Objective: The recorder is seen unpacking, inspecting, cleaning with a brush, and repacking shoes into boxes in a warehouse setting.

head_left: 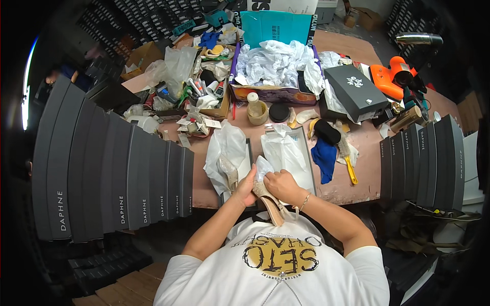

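A beige sandal-like shoe (270, 204) with a strap is held near my chest, its heel end toward me. My left hand (246, 187) is closed round the side of its front part. My right hand (282, 185) has its fingers curled at the shoe's opening, pressed against a wad of white paper (263, 166) there; its fingertips are partly hidden. A second glittery beige shoe (228, 172) lies on white tissue paper (223, 144) in an open grey box half at the left. Beside it, the other box half (308, 153) holds more white tissue.
Tall stacks of dark shoe boxes (109, 168) (421, 166) flank the table. A purple box (273, 95) at the back overflows with crumpled paper. To the right lie a blue cloth (323, 157) and a yellow-handled brush (350, 168). A jar (257, 113), a grey box (356, 92) and an orange tool (386, 81) stand behind.
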A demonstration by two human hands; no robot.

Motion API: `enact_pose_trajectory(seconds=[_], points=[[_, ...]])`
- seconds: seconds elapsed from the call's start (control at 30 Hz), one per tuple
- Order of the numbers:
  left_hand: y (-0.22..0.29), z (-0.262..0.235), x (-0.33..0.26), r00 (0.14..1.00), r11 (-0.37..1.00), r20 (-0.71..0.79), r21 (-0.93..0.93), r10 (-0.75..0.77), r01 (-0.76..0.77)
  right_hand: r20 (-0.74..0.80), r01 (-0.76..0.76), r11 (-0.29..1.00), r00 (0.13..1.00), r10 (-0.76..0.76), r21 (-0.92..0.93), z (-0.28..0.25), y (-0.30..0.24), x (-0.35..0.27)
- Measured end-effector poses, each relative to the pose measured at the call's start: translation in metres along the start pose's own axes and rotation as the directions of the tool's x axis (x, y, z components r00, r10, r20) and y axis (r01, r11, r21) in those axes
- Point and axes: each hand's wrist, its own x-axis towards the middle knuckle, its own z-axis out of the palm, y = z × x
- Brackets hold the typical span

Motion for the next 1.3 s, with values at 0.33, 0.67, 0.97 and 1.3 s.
enact_pose_trajectory(seconds=[0.33,0.67,0.97,1.3], points=[[-0.003,-0.006,-0.005,0.998,0.986,0.053,-0.156,-0.045,0.053,0.070,-0.186,0.236,0.901,0.428,0.954,-0.008,0.017,-0.015],[-0.020,-0.014,0.005,0.996,0.993,-0.084,-0.118,-0.029,0.019,0.165,-0.205,0.028,0.855,0.491,0.978,-0.047,0.043,0.003],[-0.020,-0.018,0.012,0.997,0.985,-0.052,-0.168,-0.059,0.049,0.324,-0.170,0.958,0.942,0.088,0.232,-0.014,-0.014,0.007],[-0.014,-0.022,0.002,0.997,0.986,-0.071,-0.169,-0.016,0.004,-0.031,0.037,0.942,0.999,-0.028,0.332,-0.005,-0.011,-0.005]])
